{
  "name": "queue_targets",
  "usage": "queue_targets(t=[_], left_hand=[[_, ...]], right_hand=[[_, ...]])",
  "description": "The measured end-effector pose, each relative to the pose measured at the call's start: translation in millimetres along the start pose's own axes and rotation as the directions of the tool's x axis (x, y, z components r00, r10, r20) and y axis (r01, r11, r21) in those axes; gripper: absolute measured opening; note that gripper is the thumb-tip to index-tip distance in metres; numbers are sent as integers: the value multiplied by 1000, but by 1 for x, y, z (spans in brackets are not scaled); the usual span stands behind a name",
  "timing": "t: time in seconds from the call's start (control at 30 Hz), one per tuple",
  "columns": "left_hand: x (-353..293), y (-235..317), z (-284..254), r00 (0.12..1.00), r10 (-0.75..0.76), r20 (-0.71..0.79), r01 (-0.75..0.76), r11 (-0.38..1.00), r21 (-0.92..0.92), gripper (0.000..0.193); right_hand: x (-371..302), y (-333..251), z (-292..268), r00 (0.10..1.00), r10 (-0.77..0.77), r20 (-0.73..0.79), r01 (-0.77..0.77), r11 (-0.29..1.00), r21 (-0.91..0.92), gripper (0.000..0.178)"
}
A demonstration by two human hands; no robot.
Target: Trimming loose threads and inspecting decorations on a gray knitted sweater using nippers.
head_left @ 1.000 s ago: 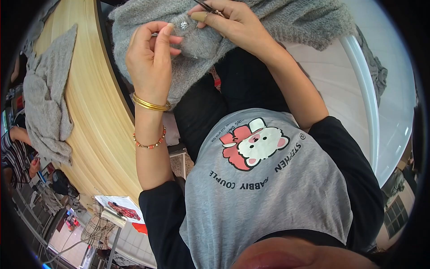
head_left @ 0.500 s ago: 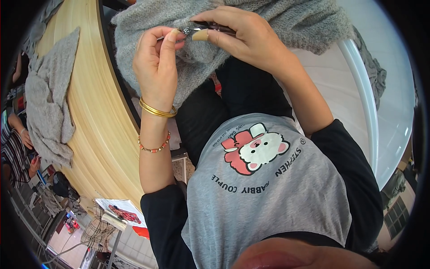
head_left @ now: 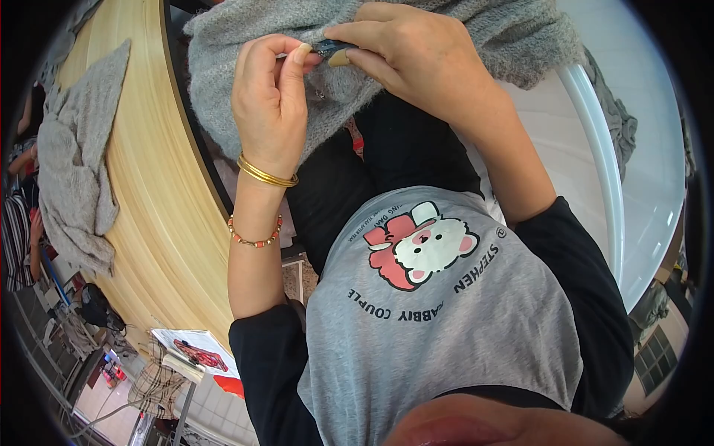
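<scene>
A fuzzy grey knit garment point(head_left: 223, 70) lies bunched over my lap at the top. My left hand point(head_left: 271, 104) is closed in a pinch on a small sparkling piece point(head_left: 319, 53) at the knit. Opposite it, my right hand point(head_left: 424, 63) closes around a small dark metal tool point(head_left: 336, 47), its tip meeting the left fingertips. The right thumb wears a yellowish cover. Fingers hide most of the tool, so its exact kind does not show.
To the left runs a wooden table point(head_left: 160, 193) with another grey knit piece point(head_left: 71, 171) on it. A white curved rim point(head_left: 604, 149) stands at my right. Papers point(head_left: 197, 353) sit at the lower left. Another person in stripes point(head_left: 18, 238) is at far left.
Both hands have shifted slightly right, still together at the knit. The tool has turned and shows less between my fingers. At far left, the other person's arms have moved.
</scene>
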State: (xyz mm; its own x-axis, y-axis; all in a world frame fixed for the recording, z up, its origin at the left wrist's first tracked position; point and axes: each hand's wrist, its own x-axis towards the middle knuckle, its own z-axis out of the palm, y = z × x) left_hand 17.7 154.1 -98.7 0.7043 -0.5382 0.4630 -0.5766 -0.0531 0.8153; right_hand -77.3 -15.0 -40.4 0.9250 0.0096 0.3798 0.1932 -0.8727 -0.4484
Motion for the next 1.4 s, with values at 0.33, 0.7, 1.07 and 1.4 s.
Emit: queue_targets(t=[0.33,0.7,1.07,1.4], left_hand=[[2,2,4,994,111,11,-111,984,137,3],[3,3,3,995,97,6,-97,981,170,6],[3,-10,-42,967,-206,-152,199,978,-59,18],[-37,-21,-14,837,-459,298,383,880,281,38]], right_hand=[[1,0,-2,996,-53,69,62,987,-147,12],[5,3,4,992,-101,71,112,979,-173,9],[2,11,8,997,-72,-28,70,994,-87,18],[-10,21,24,985,23,-172,1,991,137,37]])
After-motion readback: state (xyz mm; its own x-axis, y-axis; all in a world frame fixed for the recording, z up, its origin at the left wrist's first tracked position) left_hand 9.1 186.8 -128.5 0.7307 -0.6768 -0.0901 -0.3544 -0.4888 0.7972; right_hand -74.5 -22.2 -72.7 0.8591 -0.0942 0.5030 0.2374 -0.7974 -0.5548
